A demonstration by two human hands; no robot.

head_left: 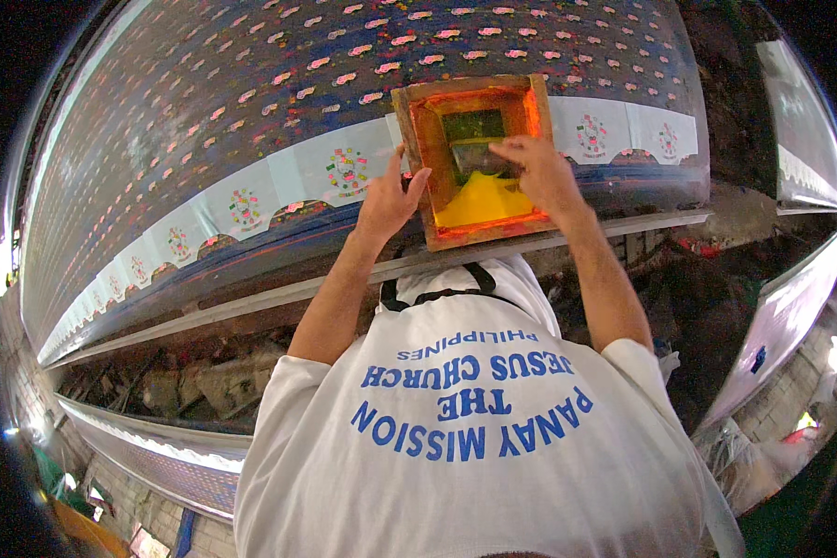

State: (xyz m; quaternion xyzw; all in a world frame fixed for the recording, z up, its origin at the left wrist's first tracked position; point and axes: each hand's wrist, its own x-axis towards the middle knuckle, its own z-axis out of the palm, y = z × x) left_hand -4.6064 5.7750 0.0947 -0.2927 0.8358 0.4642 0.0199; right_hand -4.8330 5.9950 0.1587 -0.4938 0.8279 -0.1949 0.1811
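Observation:
A wooden-sided screen printing frame lies on a strip of white cloth pieces along the near edge of a long table. My left hand is at the frame's left rail, with the thumb over the rail and the index finger stretched along its outside. Inside the frame, my right hand grips a greyish squeegee, fingers reaching over its top. Yellow ink is pooled on the near side of the squeegee. Orange-red stains line the frame's inner walls. The squeegee's lower edge is hidden by ink.
The dark tabletop carries rows of small pink-and-white printed marks. Colourful round designs show on cloth pieces to both sides of the frame. A metal rail runs along the table's near edge. Another table stands at lower left; pale panels are at right.

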